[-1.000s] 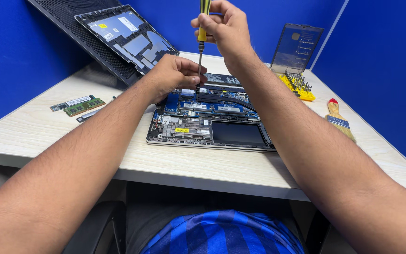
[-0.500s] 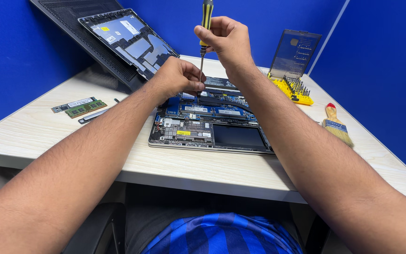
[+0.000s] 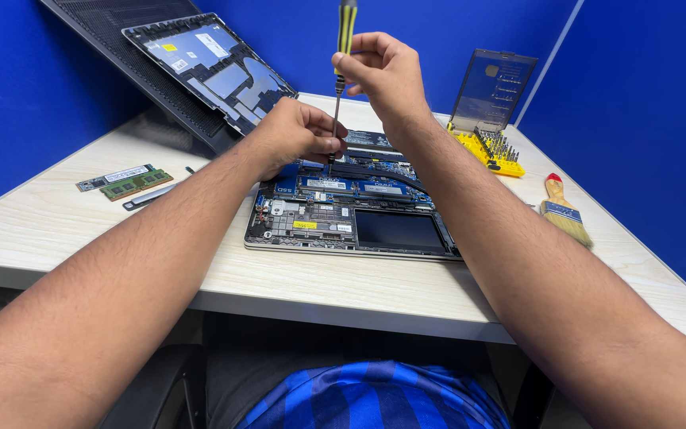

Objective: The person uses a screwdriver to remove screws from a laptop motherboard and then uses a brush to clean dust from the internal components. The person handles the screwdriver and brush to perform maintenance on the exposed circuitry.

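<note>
Since a moment ago both hands have barely shifted over the opened laptop (image 3: 351, 214), which lies flat on the pale tabletop (image 3: 81, 230) with its circuit boards showing. Both forearms reach forward from below. His right hand (image 3: 383, 75) is raised, wrist bent, fingers grasping the handle of a yellow-and-black screwdriver (image 3: 345, 36) held upright. His left hand (image 3: 295, 135) sits lower, curled, its fingers pinching the thin shaft just above the boards. Behind leans the removed bottom cover (image 3: 208, 67); memory sticks (image 3: 125, 181) lie left, a brush (image 3: 565, 210) right.
</note>
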